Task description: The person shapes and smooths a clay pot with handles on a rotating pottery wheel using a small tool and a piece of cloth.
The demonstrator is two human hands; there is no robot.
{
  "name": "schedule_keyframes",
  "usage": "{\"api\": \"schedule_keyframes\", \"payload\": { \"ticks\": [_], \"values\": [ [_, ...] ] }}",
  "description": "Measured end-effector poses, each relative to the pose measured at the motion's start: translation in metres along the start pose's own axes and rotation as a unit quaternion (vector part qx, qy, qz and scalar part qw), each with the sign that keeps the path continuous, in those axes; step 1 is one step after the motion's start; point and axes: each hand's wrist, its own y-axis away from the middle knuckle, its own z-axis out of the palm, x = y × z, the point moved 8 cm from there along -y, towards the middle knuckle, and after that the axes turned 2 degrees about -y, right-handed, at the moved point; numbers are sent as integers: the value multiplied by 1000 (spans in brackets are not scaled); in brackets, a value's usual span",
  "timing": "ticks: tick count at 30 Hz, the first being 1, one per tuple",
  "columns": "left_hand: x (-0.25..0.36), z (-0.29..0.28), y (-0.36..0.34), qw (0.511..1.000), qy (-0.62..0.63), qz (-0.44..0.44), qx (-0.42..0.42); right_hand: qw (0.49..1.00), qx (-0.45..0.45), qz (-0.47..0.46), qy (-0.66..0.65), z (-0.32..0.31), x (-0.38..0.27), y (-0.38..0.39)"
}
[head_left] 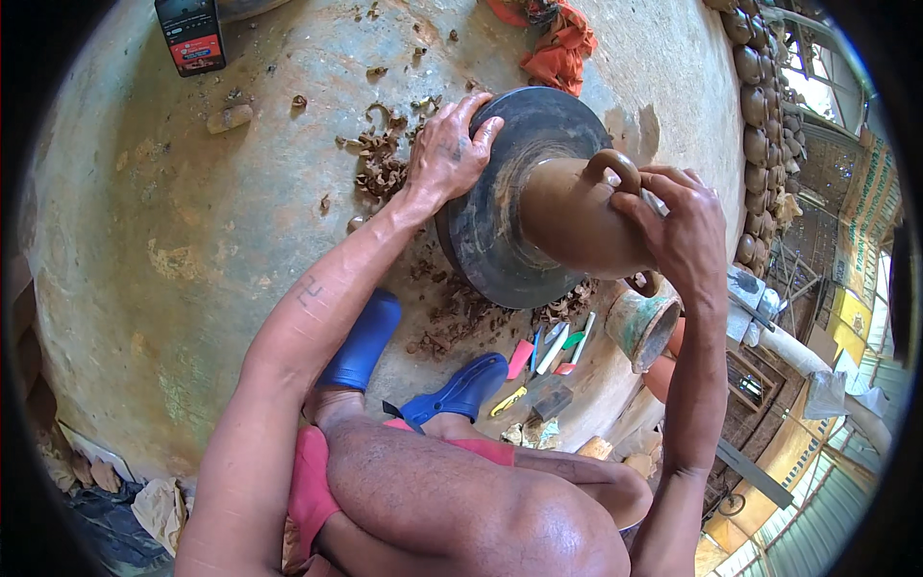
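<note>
A person's left hand (452,152) rests with fingers spread on the edge of a black potter's wheel (488,226), while the right hand (685,216) curls against a brown clay vessel (569,219) with 2 loop handles (617,162), mounted mid-wheel; its exact grip cannot be told. Clay shavings (380,165) litter the floor (231,327).

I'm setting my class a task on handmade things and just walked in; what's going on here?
A person is working at a dark pottery wheel. Their left hand is on its edge, while their right hand touches a brown two-handled clay jar near the handles. The jar stands on the wheel, and clay shavings lie beside it.
</note>
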Motion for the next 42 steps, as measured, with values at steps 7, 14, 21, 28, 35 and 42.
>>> {"api": "schedule_keyframes", "payload": {
  "ticks": [7, 14, 21, 28, 35, 42],
  "values": [
    [-5, 4, -11, 1000, -13, 6, -19, 993, 56, -80, 64, -22, -4, -7],
    [-7, 8, -10, 1000, -1, -7, -30, 982, 144, -84, 90, -22, -32, 20],
    [-4, 4, -5, 1000, 4, 3, -11, 981, -1, -68, 182, 10, -31, 39],
    [-4, 2, -1, 1000, 17, -6, -2, 986, 26, -109, 125, 0, -28, 32],
    [-3, -3, 13, 999, 5, 7, 33, 974, -21, -48, 219, 27, -46, 41],
    [0, -8, 31, 998, 6, -9, 68, 982, 47, -94, 159, 13, -44, 48]
  ]
}}
